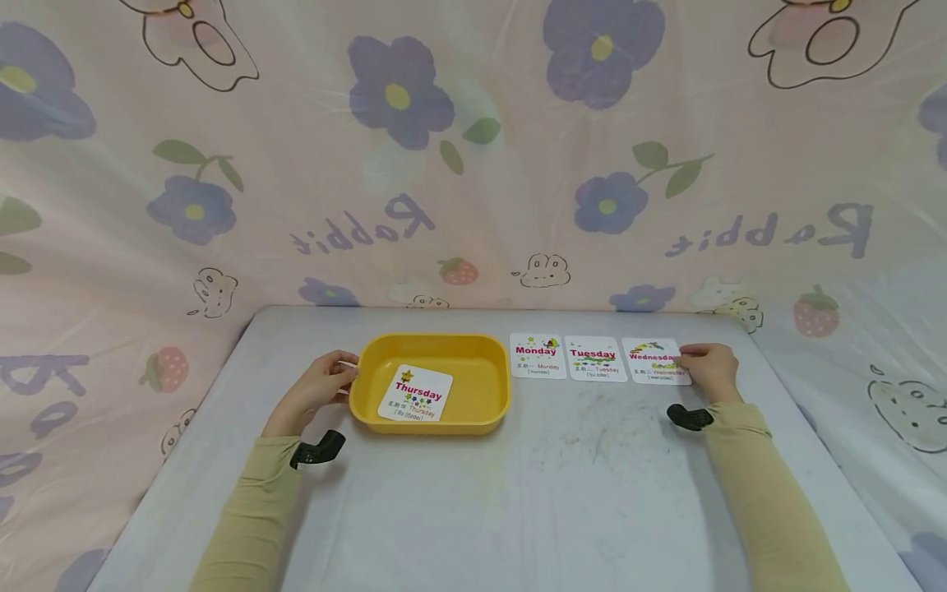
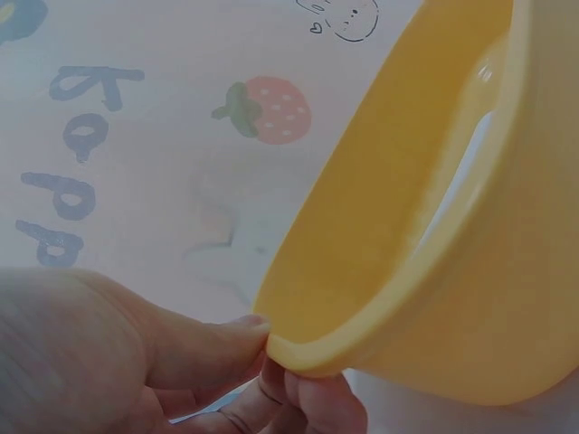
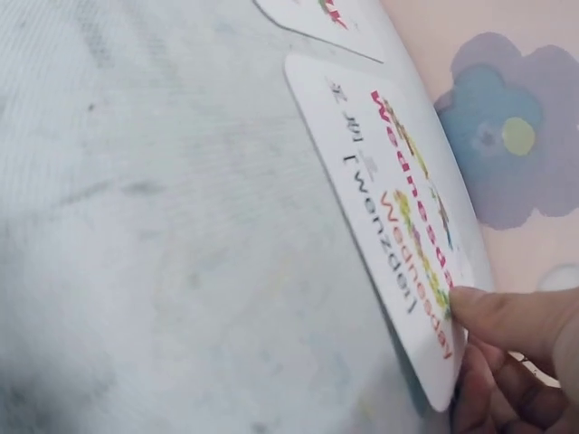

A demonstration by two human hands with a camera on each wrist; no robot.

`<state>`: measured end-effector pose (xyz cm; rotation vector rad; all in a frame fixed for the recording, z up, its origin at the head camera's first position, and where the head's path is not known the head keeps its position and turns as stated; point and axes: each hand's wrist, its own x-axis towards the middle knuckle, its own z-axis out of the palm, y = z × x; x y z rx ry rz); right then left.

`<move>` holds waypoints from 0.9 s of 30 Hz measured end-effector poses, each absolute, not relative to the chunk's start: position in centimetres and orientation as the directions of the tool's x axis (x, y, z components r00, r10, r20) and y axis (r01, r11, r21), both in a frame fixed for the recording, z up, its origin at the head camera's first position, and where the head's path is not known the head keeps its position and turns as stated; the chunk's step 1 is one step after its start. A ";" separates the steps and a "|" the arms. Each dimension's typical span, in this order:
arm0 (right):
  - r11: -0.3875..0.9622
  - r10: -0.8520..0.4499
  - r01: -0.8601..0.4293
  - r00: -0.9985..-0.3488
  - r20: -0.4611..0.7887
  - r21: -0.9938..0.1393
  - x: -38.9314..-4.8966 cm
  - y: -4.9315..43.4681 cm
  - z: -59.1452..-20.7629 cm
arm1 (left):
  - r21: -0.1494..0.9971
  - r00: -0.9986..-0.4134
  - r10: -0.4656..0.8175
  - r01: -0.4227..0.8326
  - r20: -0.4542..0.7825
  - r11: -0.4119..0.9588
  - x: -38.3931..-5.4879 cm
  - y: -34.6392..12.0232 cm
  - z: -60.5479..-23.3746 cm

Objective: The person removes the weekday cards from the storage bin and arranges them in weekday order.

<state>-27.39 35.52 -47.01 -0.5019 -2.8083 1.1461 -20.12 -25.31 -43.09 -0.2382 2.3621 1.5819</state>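
My left hand [image 1: 320, 388] pinches the left rim of a yellow plastic tray [image 1: 477, 415], thumb on top and fingers below, as the left wrist view shows close up. Inside the tray a white Thursday card [image 1: 416, 395] lies face up, slightly tilted. With thumb and fingers my right hand [image 1: 712, 370] pinches the right edge of the Wednesday card [image 1: 655, 362]. In the right wrist view that Wednesday card [image 3: 375, 217] has the thumb over its printed face. Left of it, in one row, lie the Tuesday card [image 1: 595, 359] and the Monday card [image 1: 538, 356], beside the tray.
A pale table [image 1: 592, 493] carries everything, with grey smudges below the cards. Behind and at both sides hangs a curtain [image 1: 503, 205] printed with flowers, rabbits and strawberries. Black wrist devices [image 1: 320, 450] sit at both sleeve cuffs.
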 end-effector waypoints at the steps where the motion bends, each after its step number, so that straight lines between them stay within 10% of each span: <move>1: 0.668 0.327 0.271 -0.943 -0.054 -0.693 -27.4 35.5 -47.0 | 0.876 -0.945 0.024 -0.293 -0.326 0.383 -20.1 -25.3 -43.1; 27: 0.305 0.109 0.169 -0.984 -0.141 -0.937 -28.1 34.3 -45.8 | 0.875 -0.947 0.021 -0.287 -0.320 0.389 -20.1 -25.4 -43.3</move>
